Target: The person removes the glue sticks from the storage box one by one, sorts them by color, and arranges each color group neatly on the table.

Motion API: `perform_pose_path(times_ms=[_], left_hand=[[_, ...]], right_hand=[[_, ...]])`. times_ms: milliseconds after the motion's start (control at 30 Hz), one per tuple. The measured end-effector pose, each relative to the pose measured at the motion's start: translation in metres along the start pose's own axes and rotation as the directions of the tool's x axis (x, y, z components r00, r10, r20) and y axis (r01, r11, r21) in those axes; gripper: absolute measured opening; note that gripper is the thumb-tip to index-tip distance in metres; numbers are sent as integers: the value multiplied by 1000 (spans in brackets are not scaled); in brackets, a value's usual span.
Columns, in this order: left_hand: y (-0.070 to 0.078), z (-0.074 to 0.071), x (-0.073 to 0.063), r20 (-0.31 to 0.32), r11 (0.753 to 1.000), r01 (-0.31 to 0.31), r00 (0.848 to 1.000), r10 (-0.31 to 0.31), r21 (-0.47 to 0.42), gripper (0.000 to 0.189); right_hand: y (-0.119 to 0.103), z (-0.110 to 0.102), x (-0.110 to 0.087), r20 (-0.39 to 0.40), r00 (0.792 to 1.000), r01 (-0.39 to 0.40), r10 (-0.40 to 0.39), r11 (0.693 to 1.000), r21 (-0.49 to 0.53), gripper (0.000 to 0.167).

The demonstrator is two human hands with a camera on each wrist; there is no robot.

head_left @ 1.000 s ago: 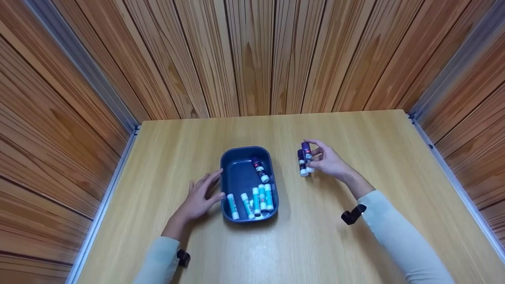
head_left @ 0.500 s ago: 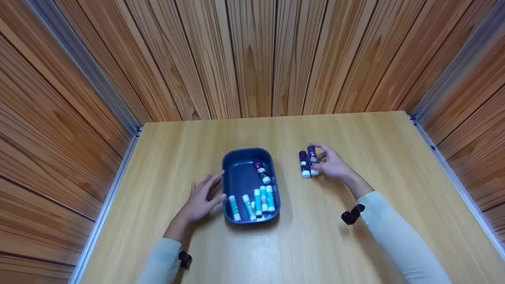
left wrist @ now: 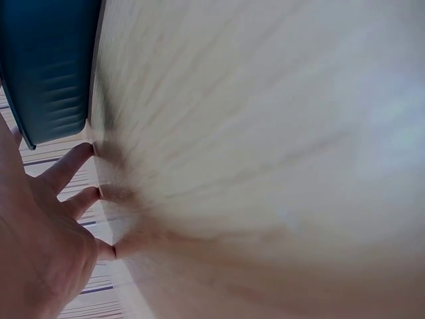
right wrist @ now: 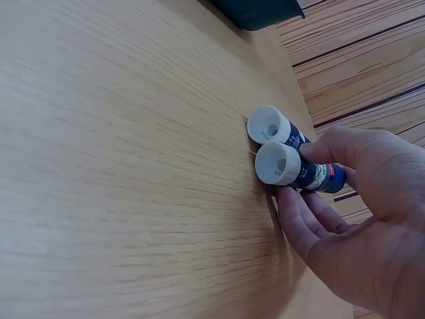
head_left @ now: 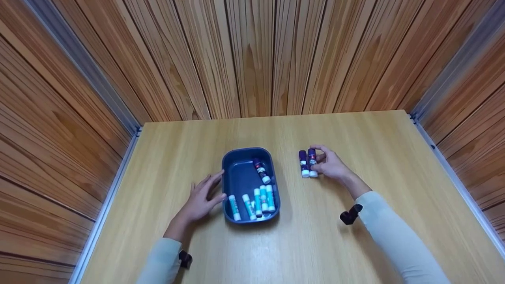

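Note:
Just right of the blue tray (head_left: 238, 173), two purple glue sticks with white ends lie side by side on the table. My right hand (head_left: 333, 165) pinches the right-hand glue stick (head_left: 312, 157) between thumb and fingers. Close along its left side is the other purple glue stick (head_left: 303, 161); the right wrist view shows both white ends, the nearer (right wrist: 277, 163) under my thumb. With fingers spread, my left hand (head_left: 201, 201) touches the tray's left rim. Inside the tray are one purple glue stick (head_left: 260, 170) and several teal glue sticks (head_left: 257, 202) towards the near end.
The wooden table (head_left: 315, 236) carries the tray near its middle. Wood-panelled walls (head_left: 252, 59) rise behind and on both sides, with metal strips along the corners. Each wrist wears a small black camera (head_left: 351, 214).
My right hand has brought its purple glue stick slightly right and down, from overlapping the other one to lying beside it. The left hand stays at the tray rim.

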State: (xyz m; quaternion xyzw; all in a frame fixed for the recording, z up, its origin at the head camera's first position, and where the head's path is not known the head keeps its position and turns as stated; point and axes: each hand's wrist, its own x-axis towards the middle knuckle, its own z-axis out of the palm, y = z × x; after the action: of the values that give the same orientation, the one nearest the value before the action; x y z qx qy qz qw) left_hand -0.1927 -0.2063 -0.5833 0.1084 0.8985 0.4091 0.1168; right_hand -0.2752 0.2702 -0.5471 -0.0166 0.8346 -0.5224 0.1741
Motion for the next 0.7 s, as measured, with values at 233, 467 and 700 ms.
perform_pose_path(times_ms=[233, 467, 700], left_hand=[[-1, 0, 1, -6, 1000, 1, 1000, -1, 2, 78], [-1, 0, 1, -7, 1000, -7, 1000, 7, 4, 78], [-1, 0, 1, -5, 1000, -11, 1000, 11, 3, 77]], right_hand=[[2, 2, 6, 11, 1000, -5, 5, 1000, -23, 82], [1, 5, 5, 3, 1000, 13, -12, 999, -53, 80], [-2, 4, 3, 3, 1000, 1, -1, 999, -40, 79]])
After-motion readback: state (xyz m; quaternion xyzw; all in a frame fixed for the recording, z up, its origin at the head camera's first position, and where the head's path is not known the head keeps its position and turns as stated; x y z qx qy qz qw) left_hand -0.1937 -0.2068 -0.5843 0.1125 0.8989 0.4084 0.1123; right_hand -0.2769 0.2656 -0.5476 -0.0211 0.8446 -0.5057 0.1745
